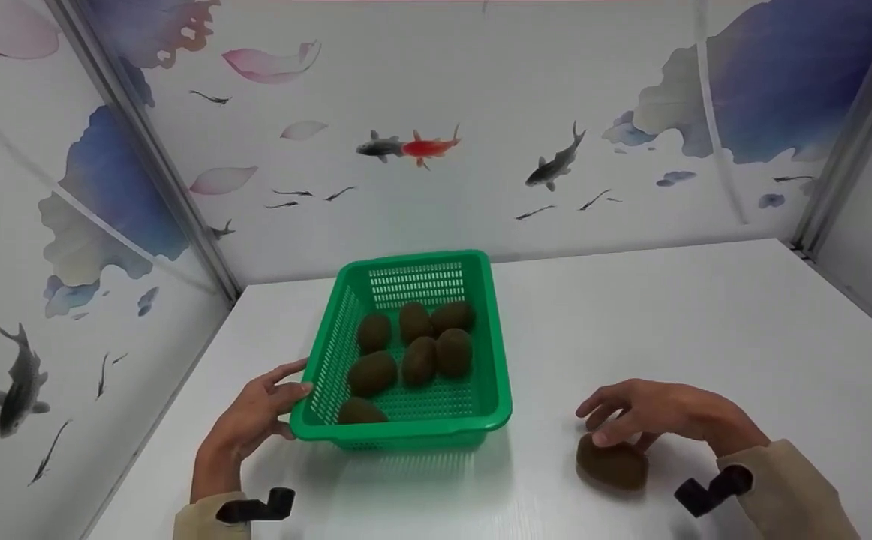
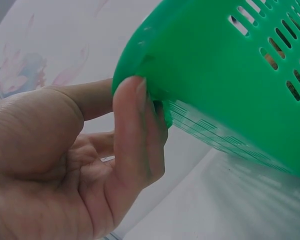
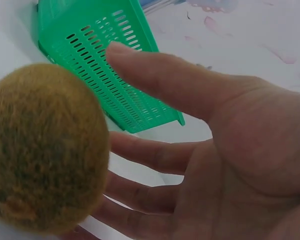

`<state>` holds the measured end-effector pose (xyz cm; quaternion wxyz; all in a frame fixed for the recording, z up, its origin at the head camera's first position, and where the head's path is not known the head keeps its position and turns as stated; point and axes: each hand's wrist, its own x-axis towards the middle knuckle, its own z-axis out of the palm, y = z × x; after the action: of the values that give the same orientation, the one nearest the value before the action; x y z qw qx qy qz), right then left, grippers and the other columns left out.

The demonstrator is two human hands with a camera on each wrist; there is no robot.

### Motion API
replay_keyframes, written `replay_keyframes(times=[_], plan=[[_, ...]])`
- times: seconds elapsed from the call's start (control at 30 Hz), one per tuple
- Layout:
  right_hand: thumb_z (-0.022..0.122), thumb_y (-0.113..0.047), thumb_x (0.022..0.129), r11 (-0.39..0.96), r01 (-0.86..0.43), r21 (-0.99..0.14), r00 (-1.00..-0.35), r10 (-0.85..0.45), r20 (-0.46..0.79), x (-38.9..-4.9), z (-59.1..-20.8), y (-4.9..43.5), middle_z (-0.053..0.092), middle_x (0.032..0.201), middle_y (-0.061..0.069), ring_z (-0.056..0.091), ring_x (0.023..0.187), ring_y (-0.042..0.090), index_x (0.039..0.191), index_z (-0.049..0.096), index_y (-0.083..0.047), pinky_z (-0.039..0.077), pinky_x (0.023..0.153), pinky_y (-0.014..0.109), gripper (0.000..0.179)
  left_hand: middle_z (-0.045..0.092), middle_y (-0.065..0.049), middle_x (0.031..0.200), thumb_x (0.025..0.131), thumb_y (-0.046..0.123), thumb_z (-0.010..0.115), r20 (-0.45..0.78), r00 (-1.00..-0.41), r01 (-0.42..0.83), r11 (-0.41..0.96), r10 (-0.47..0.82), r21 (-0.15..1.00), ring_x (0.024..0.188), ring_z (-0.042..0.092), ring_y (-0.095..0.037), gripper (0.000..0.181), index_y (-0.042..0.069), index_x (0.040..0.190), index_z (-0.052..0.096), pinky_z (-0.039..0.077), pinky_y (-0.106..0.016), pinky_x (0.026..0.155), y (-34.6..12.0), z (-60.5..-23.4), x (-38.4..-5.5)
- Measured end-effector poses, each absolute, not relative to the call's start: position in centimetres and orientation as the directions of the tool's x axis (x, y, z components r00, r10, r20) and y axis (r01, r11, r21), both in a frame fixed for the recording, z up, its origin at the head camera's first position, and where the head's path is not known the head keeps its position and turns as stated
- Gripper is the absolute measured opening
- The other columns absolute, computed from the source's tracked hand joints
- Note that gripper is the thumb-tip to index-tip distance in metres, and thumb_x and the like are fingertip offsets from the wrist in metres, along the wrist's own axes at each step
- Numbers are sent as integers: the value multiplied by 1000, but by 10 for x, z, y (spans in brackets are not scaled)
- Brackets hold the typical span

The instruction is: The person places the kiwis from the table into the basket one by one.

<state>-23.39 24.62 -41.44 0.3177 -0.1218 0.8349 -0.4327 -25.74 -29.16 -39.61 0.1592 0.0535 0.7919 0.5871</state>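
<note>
A green plastic basket [image 1: 442, 426] with slotted walls holds several brown kiwifruit [image 1: 373, 373]. My left hand [image 1: 250, 414] grips its rim at the near left corner, thumb on top and fingers beneath. The left wrist view shows that hand [image 2: 97, 150] close up, its fingers against the basket's edge [image 2: 190, 65]. One loose kiwifruit [image 1: 611, 466] is to the right of the basket. My right hand [image 1: 661, 414] is right at it, fingers loosely bent. Seen from the right wrist, the thumb stands apart from this kiwifruit [image 3: 45, 150], and the fingers of the hand [image 3: 205, 145] reach behind it.
The white table [image 1: 654, 322] carries the basket and the loose kiwifruit. White panels [image 1: 473, 82] printed with fish, petals and blue shapes stand behind and at both sides, with metal posts [image 1: 147, 150] at the corners.
</note>
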Motion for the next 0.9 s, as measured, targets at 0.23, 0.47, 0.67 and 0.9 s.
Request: replay_keyframes(times=[0.23,0.47,0.67,0.9], plan=[[78,-24,86,637,97,-765,-744,-464,-481,-234,-415,246,63,127,6,60,110,22,131,63,-19,55,79,37,48,70,-8,117,101,31,60,-188,-946,-102,312,262,945,94,72,-17,73,5,158,23,58,-27,63,-290,-396,-258],[80,-19,83,653,115,-748,-728,-457,-511,-232,-415,244,58,128,9,57,114,25,127,65,-22,56,83,38,47,70,-8,116,100,30,60,-189,-950,-108,305,250,946,94,72,-17,73,6,158,23,57,-27,61,-289,-396,-257],[81,-17,81,670,130,-731,-723,-440,-532,-232,-415,242,60,125,8,58,110,24,125,66,-22,58,84,39,46,70,-9,117,100,31,61,-191,-949,-110,306,250,946,94,73,-18,74,6,158,23,58,-28,63,-289,-395,-257],[79,-14,82,697,119,-707,-722,-428,-544,-234,-416,240,61,117,8,58,104,24,121,68,-20,57,84,38,41,71,-9,119,100,32,61,-195,-950,-116,305,244,945,95,73,-18,74,6,158,24,58,-28,63,-289,-394,-257]])
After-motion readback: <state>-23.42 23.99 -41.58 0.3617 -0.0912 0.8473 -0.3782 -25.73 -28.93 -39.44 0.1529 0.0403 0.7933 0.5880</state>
